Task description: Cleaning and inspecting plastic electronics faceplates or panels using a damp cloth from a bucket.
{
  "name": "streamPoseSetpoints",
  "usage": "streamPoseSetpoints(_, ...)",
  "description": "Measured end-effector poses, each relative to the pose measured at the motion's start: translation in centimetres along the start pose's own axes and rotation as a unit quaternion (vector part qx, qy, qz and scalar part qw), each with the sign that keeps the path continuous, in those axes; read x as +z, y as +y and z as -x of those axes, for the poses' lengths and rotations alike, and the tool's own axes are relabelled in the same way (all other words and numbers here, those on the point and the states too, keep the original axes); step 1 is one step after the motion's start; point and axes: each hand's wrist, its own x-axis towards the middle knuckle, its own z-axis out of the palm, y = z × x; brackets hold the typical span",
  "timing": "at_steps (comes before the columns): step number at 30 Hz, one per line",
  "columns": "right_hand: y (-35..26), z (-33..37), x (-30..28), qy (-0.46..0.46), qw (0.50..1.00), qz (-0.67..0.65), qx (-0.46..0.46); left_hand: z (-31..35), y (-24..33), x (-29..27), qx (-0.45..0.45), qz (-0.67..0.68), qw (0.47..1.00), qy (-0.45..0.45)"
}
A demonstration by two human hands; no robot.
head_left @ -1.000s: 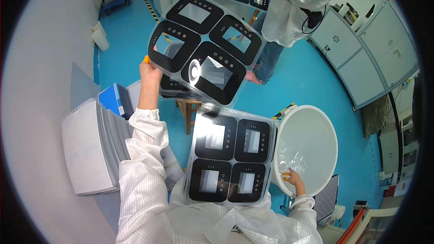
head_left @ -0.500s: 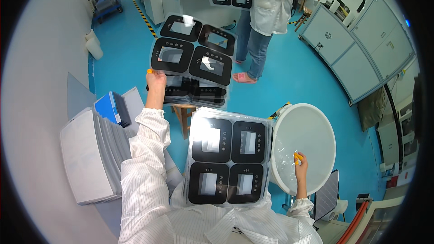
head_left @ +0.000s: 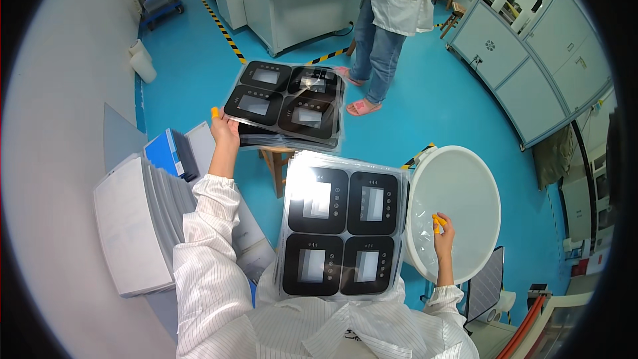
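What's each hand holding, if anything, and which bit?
Left hand: at the near left corner of the four-panel sheet, but gripping can't be told. Right hand: over the white tub; any hold can't be told.

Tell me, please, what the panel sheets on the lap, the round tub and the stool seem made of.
Panel sheets: apparently glossy plastic, given bright glare and clear edges. Round tub: probably smooth plastic, plain white with a rounded rim. Stool: likely wood, by its brown colour; finish uncertain, mostly hidden.
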Motion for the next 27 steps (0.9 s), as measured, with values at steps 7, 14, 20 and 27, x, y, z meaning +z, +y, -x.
streamPoseSetpoints(7,-0.8,-0.7,0.6,0.011,0.999,0.024,-0.041,1.8,0.8,-1.6,0.246,-0.477,0.843,0.019)
streamPoseSetpoints(14,-1.5,-2.7,0.3,0.088,0.972,-0.212,0.052,1.7,-1.6,-6.0,0.274,-0.692,0.656,0.126)
streamPoseSetpoints(20,-6.2,-4.6,0.4,0.106,0.968,-0.227,-0.011,3.6,-2.1,-4.4,0.408,-0.635,0.652,0.073)
streamPoseSetpoints(27,-16.7,-5.5,4.9,-0.001,0.977,-0.179,-0.119,13.4,-1.1,-0.6,0.219,-0.586,0.741,-0.246)
